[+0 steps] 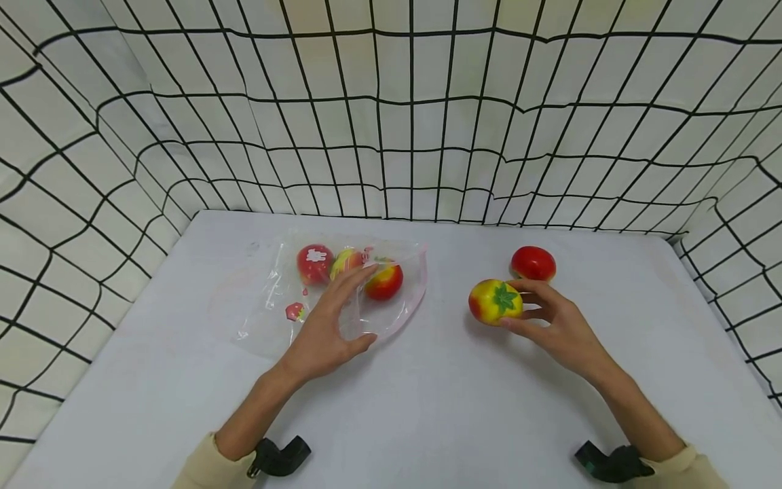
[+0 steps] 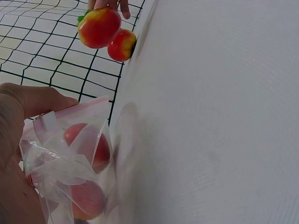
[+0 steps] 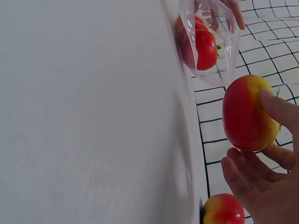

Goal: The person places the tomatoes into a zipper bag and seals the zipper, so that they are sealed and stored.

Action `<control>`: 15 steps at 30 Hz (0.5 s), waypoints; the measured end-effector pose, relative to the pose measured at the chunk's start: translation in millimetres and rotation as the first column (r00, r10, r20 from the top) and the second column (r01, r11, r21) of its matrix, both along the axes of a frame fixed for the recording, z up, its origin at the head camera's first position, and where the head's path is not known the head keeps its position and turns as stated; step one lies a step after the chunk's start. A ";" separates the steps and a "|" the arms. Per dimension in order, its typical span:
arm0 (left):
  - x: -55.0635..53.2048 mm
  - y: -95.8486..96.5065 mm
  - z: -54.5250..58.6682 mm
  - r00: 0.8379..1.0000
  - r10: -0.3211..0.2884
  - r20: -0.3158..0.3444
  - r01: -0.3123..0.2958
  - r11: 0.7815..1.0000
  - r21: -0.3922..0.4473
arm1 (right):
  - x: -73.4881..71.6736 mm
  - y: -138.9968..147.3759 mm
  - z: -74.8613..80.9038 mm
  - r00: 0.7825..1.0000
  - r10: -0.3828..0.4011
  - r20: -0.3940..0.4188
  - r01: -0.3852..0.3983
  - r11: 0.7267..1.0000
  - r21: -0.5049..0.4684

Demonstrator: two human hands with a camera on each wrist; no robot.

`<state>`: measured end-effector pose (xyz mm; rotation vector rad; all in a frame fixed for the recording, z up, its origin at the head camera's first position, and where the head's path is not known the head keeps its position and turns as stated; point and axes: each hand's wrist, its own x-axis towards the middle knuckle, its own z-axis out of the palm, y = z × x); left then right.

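Note:
My right hand (image 1: 559,322) pinches a red-and-yellow toy tomato (image 1: 493,302) between thumb and fingertips, its green star-shaped leaf toward the head camera. In the right wrist view this tomato (image 3: 247,113) shows its red side. Just behind it lies a redder tomato (image 1: 534,263). My left hand (image 1: 326,333) spreads over a clear printed plastic bag (image 1: 269,322), fingers and thumb wide apart at the bag's mouth, which faces right. Inside the bag are a red fruit (image 1: 315,263), a yellowish one (image 1: 345,262) and a red-orange tomato (image 1: 385,282) near the mouth.
Everything lies on a white table (image 1: 452,407). White walls with black grid netting (image 1: 409,122) rise behind the table and along both sides. Dark wrist cameras are strapped by the left sleeve (image 1: 210,465) and the right sleeve (image 1: 687,468).

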<state>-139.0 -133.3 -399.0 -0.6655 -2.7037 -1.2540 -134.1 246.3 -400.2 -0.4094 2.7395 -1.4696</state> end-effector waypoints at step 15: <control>0.4 1.1 0.2 1.000 -0.002 0.010 0.002 1.000 -0.001 | -11.0 -20.1 -1.0 0.999 0.038 -0.023 -0.038 0.999 0.007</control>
